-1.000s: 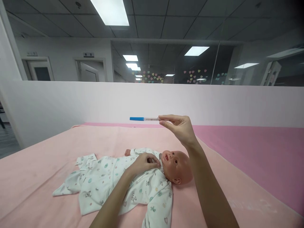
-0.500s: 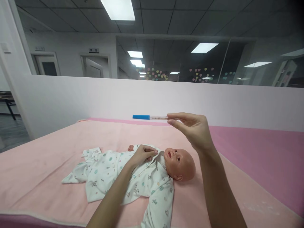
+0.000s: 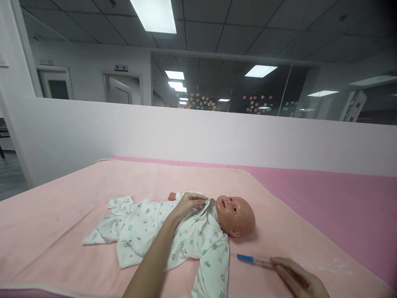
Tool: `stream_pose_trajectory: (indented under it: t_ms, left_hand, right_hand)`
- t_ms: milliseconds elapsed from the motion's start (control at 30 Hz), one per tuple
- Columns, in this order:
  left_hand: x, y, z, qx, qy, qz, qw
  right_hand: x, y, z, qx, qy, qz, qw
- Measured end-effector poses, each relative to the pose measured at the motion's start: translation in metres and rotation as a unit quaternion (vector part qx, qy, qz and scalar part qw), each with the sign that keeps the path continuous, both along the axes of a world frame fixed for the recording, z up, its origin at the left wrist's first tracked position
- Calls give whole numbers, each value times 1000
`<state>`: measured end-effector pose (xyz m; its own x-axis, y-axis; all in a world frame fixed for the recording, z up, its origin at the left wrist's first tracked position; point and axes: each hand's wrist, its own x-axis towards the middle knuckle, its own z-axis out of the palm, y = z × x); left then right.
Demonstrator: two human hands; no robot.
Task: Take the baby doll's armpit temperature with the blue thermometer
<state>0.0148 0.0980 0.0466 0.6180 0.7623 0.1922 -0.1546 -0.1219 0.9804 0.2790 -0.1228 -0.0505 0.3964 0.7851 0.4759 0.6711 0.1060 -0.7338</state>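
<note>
A baby doll (image 3: 237,215) lies on its back, its head to the right and its mouth open. It wears a white printed baby outfit (image 3: 145,223) with snap buttons down the front. My left hand (image 3: 189,205) rests on the doll's chest, thumb and fingers pinching the edge of the outfit near the neck. Low at the right, my right hand (image 3: 299,275) grips one end of a glass thermometer (image 3: 262,262) between thumb and fingers. The thermometer's blue end points left, close to the doll's sleeve. Whether it touches the blanket I cannot tell.
A peach blanket (image 3: 62,223) lies under the doll, over a pink mat (image 3: 341,207) that shows at the right and back. A low white partition (image 3: 186,136) runs behind, with glass panels above it. Doors stand farther back at the left.
My right hand has come down from above the doll to the lower right, carrying the thermometer. My left hand stays at the outfit's neck edge. The view has shifted slightly.
</note>
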Motion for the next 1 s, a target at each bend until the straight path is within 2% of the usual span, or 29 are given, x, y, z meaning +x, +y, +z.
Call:
stream_pose_trajectory:
  t_ms: [67, 133, 233, 300, 367, 400, 467, 500, 567, 633, 700, 800, 900, 1000]
  left_hand:
    - [0, 1, -1, 2, 1, -3, 1000]
    - [0, 2, -2, 4, 0, -2, 1000]
    - [0, 2, -2, 8, -3, 5, 1000]
    - [0, 1, -2, 12, 1, 5, 1000]
    - [0, 0, -2, 15, 5, 5, 1000]
    - [0, 0, -2, 15, 5, 5, 1000]
    - [0, 0, -1, 10, 3, 6, 1000]
    - [1, 0, -1, 7, -1, 6, 1000]
    - [1, 1, -1, 0, -13, 12, 1000]
    - [1, 1, -1, -4, -24, 33, 999]
    - [1, 2, 0, -9, -29, 57, 998]
    - [1, 2, 1, -10, -16, 68, 997]
    - [2, 2, 3, 5, 3, 58, 998]
    - [3, -2, 6, 39, 20, 38, 998]
  right_hand:
    - [1, 5, -4, -24, -16, -24, 999]
    - [-3, 10, -3, -32, -90, -61, 994]
    - [-20, 18, 6, 3, -184, -110, 977]
    - [-41, 24, 19, 38, -163, -125, 978]
    - [-71, 35, 40, 65, -113, -103, 986]
    - [-88, 44, 52, 78, -108, -64, 989]
    - [-122, 67, 73, 85, -144, 22, 986]
    - [-137, 80, 81, 71, -175, 38, 981]
    - [-158, 106, 86, 22, -240, 24, 970]
    - [-168, 124, 80, 14, -279, 13, 960]
    - [-170, 131, 70, 66, -272, 20, 960]
    - [-166, 128, 59, 196, -179, 44, 963]
    - [-165, 122, 59, 298, -64, 43, 951]
    - [-165, 123, 62, 347, -1, 30, 937]
